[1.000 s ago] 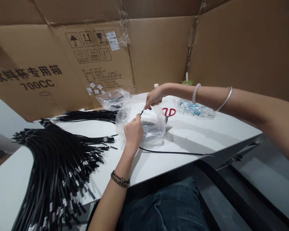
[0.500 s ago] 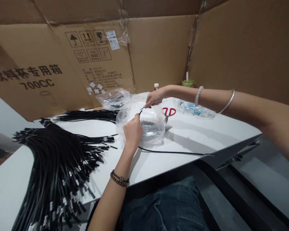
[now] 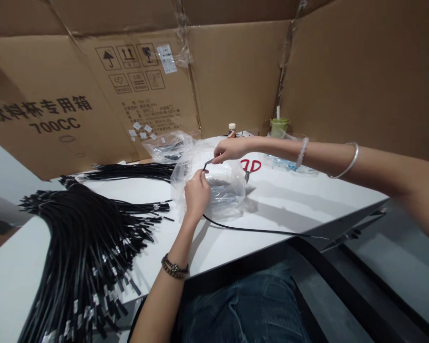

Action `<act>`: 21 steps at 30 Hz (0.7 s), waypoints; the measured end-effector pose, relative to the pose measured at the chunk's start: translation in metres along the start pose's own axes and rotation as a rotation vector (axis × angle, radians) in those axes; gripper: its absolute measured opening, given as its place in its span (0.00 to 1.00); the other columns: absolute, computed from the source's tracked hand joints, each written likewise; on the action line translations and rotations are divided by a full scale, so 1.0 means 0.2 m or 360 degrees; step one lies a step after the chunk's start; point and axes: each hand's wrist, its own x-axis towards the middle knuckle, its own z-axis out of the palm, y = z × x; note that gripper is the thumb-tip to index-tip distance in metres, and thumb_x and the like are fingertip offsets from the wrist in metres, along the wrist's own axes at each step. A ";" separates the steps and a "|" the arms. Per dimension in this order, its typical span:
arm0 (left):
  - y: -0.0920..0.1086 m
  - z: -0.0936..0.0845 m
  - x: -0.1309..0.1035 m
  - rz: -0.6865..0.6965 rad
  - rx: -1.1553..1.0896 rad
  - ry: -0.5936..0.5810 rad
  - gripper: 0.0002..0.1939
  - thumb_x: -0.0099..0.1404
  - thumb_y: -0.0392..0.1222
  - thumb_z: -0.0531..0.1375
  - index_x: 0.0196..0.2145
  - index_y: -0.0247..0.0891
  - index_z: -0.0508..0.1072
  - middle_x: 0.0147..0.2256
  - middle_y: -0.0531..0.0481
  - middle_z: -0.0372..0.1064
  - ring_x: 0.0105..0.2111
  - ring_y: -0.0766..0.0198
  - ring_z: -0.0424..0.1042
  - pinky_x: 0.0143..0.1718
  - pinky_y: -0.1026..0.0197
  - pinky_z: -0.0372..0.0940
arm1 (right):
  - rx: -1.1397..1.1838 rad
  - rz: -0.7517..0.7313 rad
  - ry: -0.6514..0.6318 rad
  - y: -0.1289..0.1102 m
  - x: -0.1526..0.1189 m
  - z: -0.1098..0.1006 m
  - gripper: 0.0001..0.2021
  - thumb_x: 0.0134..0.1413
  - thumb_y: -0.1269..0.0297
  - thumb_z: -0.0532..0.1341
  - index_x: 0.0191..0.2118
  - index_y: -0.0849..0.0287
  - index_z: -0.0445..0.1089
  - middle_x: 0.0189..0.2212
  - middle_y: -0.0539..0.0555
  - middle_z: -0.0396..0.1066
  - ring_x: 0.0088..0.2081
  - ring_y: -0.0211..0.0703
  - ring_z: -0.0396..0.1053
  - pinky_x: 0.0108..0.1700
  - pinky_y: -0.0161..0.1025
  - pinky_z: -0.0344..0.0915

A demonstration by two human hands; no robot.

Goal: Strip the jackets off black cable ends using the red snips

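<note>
My left hand [image 3: 197, 191] pinches the near end of a thin black cable [image 3: 257, 231], which trails right across the white table [image 3: 279, 200] to its edge. My right hand [image 3: 229, 150] pinches a small dark piece at the cable's tip, just above the left hand. Both hands hover over a crumpled clear plastic bag [image 3: 229, 188] holding small dark parts. A beaded bracelet and a silver bangle sit on my right forearm, and a dark bracelet circles my left wrist.
A big bundle of black cables [image 3: 82, 238] fans over the table's left side; a second bundle [image 3: 128, 171] lies behind. Red-handled scissors [image 3: 250, 166], another clear bag [image 3: 168, 145], a green cup [image 3: 279, 126] and a small bottle [image 3: 231, 129] stand before the cardboard walls [image 3: 236, 76].
My right hand has shifted slightly left and down toward the left hand, uncovering the cup and bottle behind. The cable's far end has slid a little right along the table edge.
</note>
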 end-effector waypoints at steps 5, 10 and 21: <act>-0.02 0.01 0.03 -0.0094 -0.0320 -0.0094 0.14 0.70 0.48 0.57 0.44 0.34 0.72 0.38 0.48 0.73 0.35 0.63 0.74 0.39 0.54 0.71 | -0.0097 0.0020 0.0115 0.00 -0.04 0.03 0.15 0.64 0.58 0.58 0.31 0.63 0.70 0.24 0.50 0.64 0.25 0.36 0.58 0.29 0.37 0.50; -0.03 0.01 0.05 -0.0193 -0.0577 -0.0159 0.15 0.70 0.49 0.56 0.44 0.34 0.72 0.35 0.50 0.72 0.29 0.66 0.72 0.32 0.59 0.70 | -0.0186 0.0037 0.0155 0.02 -0.02 0.06 0.15 0.65 0.56 0.58 0.31 0.62 0.67 0.24 0.47 0.63 0.24 0.35 0.59 0.30 0.35 0.58; -0.06 0.04 0.06 -0.0271 -0.0679 -0.0121 0.16 0.70 0.50 0.56 0.43 0.34 0.72 0.35 0.50 0.72 0.30 0.66 0.72 0.33 0.58 0.70 | -0.0247 0.0142 0.0074 -0.06 0.04 0.07 0.14 0.65 0.56 0.59 0.37 0.64 0.70 0.31 0.50 0.69 0.30 0.37 0.68 0.34 0.37 0.68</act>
